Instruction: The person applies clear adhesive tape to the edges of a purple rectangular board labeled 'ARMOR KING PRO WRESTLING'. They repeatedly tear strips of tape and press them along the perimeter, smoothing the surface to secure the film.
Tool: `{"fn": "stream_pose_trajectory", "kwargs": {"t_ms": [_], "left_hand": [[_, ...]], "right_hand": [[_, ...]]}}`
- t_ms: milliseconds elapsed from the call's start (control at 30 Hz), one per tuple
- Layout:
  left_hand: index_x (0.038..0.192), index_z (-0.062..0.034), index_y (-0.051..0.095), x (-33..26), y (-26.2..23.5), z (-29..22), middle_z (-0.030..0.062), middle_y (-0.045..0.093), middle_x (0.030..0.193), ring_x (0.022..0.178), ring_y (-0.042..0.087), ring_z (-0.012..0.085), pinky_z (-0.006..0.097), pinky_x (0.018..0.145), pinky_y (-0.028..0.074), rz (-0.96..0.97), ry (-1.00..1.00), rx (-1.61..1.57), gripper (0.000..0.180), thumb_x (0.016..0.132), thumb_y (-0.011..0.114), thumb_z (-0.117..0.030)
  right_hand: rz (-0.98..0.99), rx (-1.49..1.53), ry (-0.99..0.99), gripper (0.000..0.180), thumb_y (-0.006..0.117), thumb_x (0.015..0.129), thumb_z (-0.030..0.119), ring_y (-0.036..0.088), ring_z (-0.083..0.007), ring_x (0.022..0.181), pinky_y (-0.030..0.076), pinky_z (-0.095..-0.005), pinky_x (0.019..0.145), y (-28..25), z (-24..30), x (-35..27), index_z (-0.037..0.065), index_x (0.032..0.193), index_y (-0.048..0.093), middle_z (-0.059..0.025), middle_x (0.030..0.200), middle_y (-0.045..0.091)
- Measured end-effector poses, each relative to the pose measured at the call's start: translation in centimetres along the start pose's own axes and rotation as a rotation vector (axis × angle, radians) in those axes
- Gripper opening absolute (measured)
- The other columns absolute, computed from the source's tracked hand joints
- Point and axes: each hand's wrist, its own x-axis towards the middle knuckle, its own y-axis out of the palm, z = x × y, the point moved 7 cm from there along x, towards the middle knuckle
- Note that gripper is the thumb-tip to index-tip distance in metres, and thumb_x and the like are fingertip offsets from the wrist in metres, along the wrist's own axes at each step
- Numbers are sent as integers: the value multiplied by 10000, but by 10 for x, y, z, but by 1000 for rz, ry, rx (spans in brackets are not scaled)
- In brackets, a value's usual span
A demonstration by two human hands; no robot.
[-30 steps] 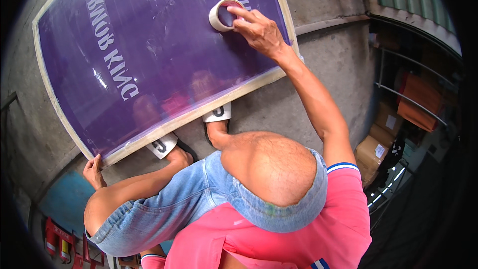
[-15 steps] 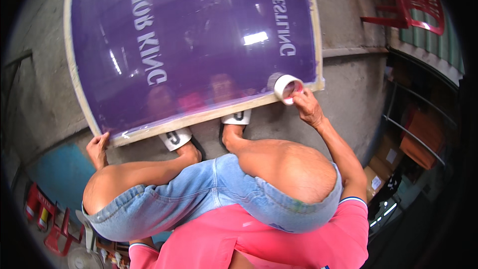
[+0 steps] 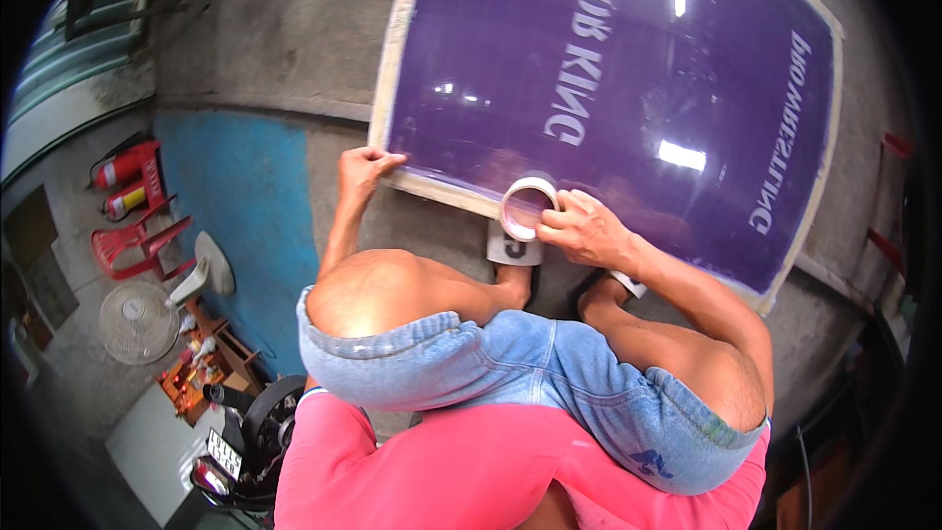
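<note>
A large screen-printing frame (image 3: 677,186) with a purple mesh, pale border and mirrored pale lettering lies in front of me. My left hand (image 3: 365,175) grips its near left corner, fingertips pressed together on the border; anything thin beneath them is too small to make out. My right hand (image 3: 589,228) holds a wide roll of pale tape (image 3: 508,206), its fingers hooked into the hollow core. The roll stands on edge against the frame's near border, left of the middle. Both of my feet are partly hidden by the frame.
A blue painted patch (image 3: 245,206) lies left of my knee. Beyond it are a red chair (image 3: 128,245), fire extinguishers (image 3: 123,172), a fan (image 3: 139,322) and a motorbike (image 3: 265,432). Red furniture parts (image 3: 888,250) show at the right rim.
My right hand has carried the tape roll leftward along the near border, closer to my left hand. The left hand stays at the corner. My view has swung left.
</note>
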Motion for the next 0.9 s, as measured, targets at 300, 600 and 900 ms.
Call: {"fn": "stream_pose_trajectory", "kwargs": {"t_ms": [300, 600, 900], "left_hand": [[958, -48, 769, -19, -24, -41, 68, 719, 667, 715, 700, 192, 347, 919, 447, -117, -97, 405, 652, 756, 715, -665], [1122, 7, 713, -23, -47, -17, 85, 732, 749, 821, 694, 140, 312, 799, 499, -332, -165, 71, 694, 820, 712, -618], [1162, 85, 670, -17, -34, 66, 134, 725, 956, 945, 657, 217, 359, 897, 486, -354, -289, -296, 980, 901, 337, -799]], "right_hand": [[30, 70, -67, 169, 638, 760, 114, 578, -224, 864, 462, -362, 766, 39, 8, 103, 129, 928, 626, -14, 885, 582], [33, 62, -60, 167, 639, 716, 109, 558, -222, 836, 456, -360, 740, 40, 7, 104, 122, 881, 621, -21, 852, 565], [-15, 106, -119, 184, 647, 732, 111, 587, -235, 828, 478, -375, 721, 49, 13, 146, 106, 915, 631, -45, 865, 582]]}}
